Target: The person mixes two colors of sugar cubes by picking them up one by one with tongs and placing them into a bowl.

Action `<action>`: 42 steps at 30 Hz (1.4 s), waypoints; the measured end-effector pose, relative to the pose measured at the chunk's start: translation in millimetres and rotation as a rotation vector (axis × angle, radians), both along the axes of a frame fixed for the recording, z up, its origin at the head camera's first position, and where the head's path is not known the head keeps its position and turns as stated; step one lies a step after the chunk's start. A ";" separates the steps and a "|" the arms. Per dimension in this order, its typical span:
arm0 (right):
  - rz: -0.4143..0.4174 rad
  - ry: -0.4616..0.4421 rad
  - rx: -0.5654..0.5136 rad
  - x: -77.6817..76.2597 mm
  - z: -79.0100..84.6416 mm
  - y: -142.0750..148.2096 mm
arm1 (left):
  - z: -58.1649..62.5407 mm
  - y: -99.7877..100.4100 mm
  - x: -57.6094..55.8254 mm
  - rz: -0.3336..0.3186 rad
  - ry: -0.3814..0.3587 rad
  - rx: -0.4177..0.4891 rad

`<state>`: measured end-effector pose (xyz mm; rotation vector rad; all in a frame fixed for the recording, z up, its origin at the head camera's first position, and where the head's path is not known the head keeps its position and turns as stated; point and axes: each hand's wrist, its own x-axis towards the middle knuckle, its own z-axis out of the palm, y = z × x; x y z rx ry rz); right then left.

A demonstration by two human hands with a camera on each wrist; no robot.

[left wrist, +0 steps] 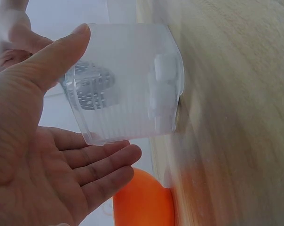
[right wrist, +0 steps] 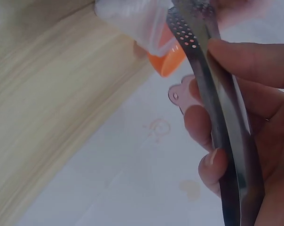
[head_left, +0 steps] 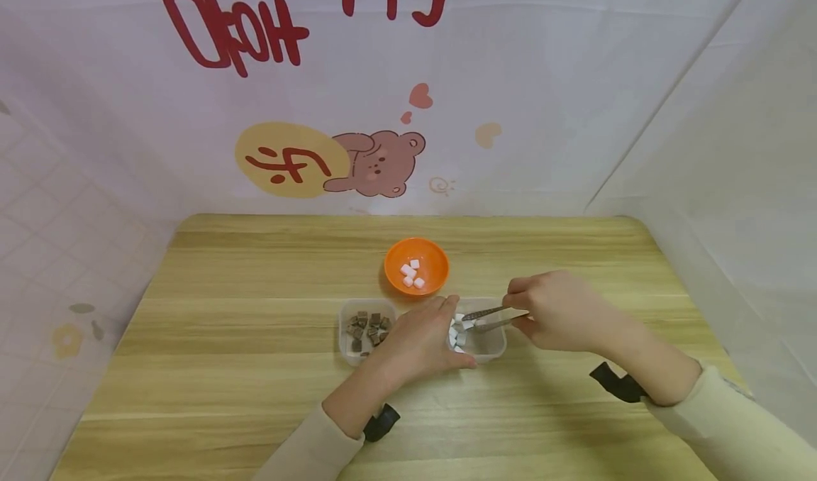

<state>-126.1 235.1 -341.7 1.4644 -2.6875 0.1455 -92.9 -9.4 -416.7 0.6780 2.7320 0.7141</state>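
My left hand (head_left: 418,343) holds a clear plastic container (head_left: 493,343) at its left end, the thumb on the near side and the fingers along the far side. White cubes (head_left: 454,337) lie in its left part, partly hidden by that hand. In the left wrist view, the perforated tips of metal tongs (left wrist: 92,84) show through the container wall. My right hand (head_left: 562,311) grips these tongs from the right, fingers and thumb wrapped around the arms. The tong tips reach in over the white cubes, arms slightly apart.
An orange bowl (head_left: 437,279) with several white cubes stands just behind the containers. A second clear container (head_left: 343,335) with brown cubes (head_left: 357,330) sits to the left, partly covered by my left hand. The wooden table (head_left: 242,353) meets a printed white cloth (head_left: 523,176) at the back.
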 end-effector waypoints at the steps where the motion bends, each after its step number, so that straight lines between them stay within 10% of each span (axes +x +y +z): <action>1: -0.006 -0.002 -0.018 0.1 0.8 1.9 | 0.0 -0.1 0.0 0.000 0.002 0.000; 17: -0.044 0.014 -0.272 -15.8 12.6 14.1 | -0.4 -0.8 -0.6 -0.004 0.004 0.022; 42: -0.242 -0.098 -0.319 -47.9 -34.0 -18.2 | 1.2 -1.4 -0.5 -0.017 0.026 0.003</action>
